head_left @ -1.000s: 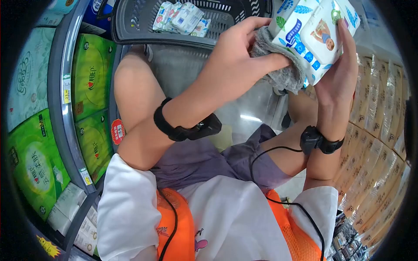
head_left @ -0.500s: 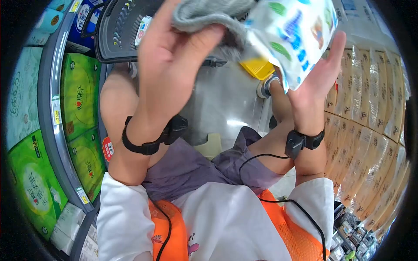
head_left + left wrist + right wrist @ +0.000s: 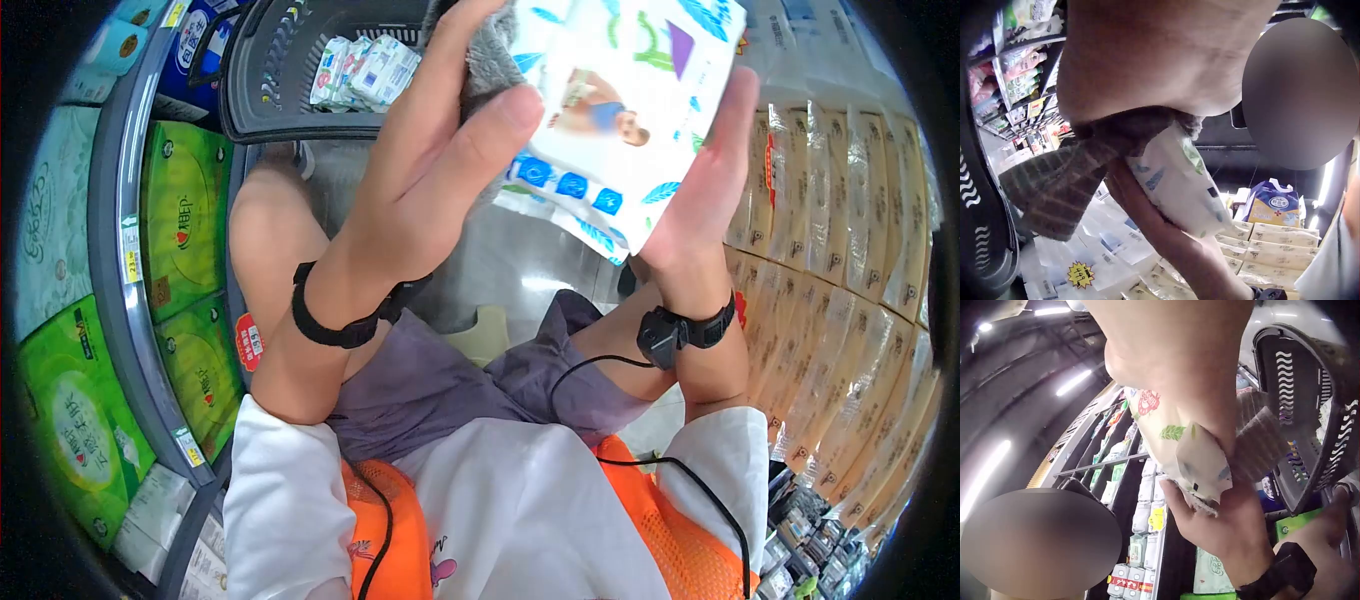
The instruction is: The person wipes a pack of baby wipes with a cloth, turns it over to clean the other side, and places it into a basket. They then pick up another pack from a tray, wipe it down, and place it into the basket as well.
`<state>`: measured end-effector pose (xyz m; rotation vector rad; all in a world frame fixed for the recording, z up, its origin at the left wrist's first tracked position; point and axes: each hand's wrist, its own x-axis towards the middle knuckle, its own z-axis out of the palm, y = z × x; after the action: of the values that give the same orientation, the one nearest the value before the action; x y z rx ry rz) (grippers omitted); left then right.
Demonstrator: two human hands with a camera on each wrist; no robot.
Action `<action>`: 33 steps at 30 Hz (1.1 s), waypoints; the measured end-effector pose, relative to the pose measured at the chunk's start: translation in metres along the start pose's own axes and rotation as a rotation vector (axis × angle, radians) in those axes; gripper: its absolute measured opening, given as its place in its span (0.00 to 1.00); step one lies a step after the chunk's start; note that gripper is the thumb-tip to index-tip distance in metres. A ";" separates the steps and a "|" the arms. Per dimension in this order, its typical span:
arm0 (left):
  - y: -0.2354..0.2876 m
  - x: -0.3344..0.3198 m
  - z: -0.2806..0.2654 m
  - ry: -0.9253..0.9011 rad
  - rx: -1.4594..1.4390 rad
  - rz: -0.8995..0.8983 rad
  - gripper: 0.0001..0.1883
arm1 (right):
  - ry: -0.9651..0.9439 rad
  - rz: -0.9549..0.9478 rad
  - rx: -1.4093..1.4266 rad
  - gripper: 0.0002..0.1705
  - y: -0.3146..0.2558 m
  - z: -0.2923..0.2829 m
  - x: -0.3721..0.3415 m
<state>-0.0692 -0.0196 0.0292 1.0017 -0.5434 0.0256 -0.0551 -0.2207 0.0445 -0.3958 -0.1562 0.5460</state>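
Observation:
A white wipes pack [image 3: 610, 110] with blue and green leaf prints hangs tilted between the two hands, its picture side facing up in the head view. My right hand [image 3: 700, 200] holds its right side, fingers partly hidden behind it. At the pack's left edge, my left hand [image 3: 430, 150] grips a grey cloth [image 3: 490, 50], thumb lying against the pack. In the left wrist view the cloth [image 3: 1060, 187] drapes down beside the pack [image 3: 1179, 181]. The right wrist view has the pack's end [image 3: 1200, 462] near my left hand [image 3: 1229, 525].
A black basket [image 3: 300, 125] stands ahead on the left, with several small packs [image 3: 365, 72] inside. Shelves of green tissue packs [image 3: 190, 200] run along the left; stacked tan packages [image 3: 830, 210] line the right. A pale stool [image 3: 485, 335] shows between the legs.
The wipes pack has shifted left and turned, its picture side now facing the head camera more squarely. My left hand and the cloth have also moved left from where they were a second ago.

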 end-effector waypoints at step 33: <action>-0.027 -0.008 -0.004 -0.086 1.211 0.338 0.34 | 0.498 0.216 -0.320 0.25 0.025 -0.020 -0.009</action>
<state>-0.0678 -0.0293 0.0026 2.0736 -0.7836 0.6821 -0.0692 -0.2122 0.0152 -0.8546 0.2858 0.6204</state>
